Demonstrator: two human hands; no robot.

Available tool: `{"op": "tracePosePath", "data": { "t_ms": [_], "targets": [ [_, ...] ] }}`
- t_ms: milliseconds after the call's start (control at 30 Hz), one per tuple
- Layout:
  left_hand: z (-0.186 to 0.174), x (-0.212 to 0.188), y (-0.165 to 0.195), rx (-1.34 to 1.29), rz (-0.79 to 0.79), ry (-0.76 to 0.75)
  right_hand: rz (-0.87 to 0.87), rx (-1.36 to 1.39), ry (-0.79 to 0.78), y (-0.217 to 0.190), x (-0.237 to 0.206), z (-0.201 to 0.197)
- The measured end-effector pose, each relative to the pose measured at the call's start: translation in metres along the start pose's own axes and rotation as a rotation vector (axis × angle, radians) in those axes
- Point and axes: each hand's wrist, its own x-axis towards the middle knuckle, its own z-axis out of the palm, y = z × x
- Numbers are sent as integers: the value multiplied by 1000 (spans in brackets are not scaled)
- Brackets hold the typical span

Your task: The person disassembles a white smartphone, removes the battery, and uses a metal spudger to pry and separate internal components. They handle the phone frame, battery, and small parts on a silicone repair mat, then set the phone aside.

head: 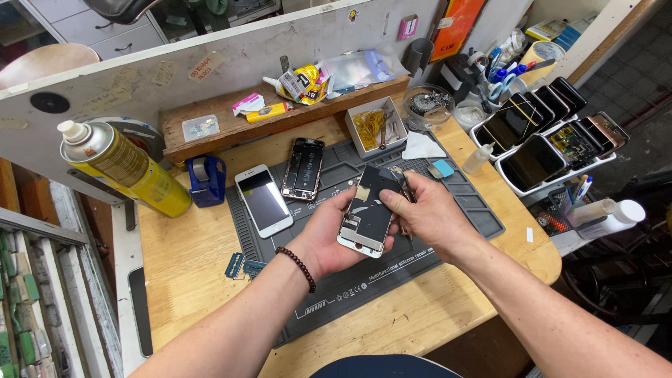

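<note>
Both forearms reach up from the bottom of the frame to the centre, above a grey work mat (pixel 420 266). At mid-frame the left hand (pixel 329 234) cradles a detached phone screen panel (pixel 369 210) from beneath, while the right hand (pixel 423 210) pinches its right edge. Its long axis runs near vertical, top tilted slightly right, back side up. Two more phones lie on the mat: one white phone (pixel 263 199) face up and one opened phone (pixel 303 169). One yellow spray can (pixel 122 168) lies at left.

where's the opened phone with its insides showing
In the head view, the opened phone lies on the grey mat, upper left of the hands, just right of the white phone.
</note>
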Motion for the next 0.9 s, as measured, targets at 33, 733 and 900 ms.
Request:
{"op": "tracePosePath", "data": {
  "t_ms": [33,733,900],
  "targets": [
    [0,-1,1,1,-2,-5,-5,6,2,1,0,0],
    [-11,5,0,-3,-14,77,120,30,48,-15,0,5],
    [-16,3,-1,-50,-18,55,15,-19,-20,-14,1,2]
  ]
}}
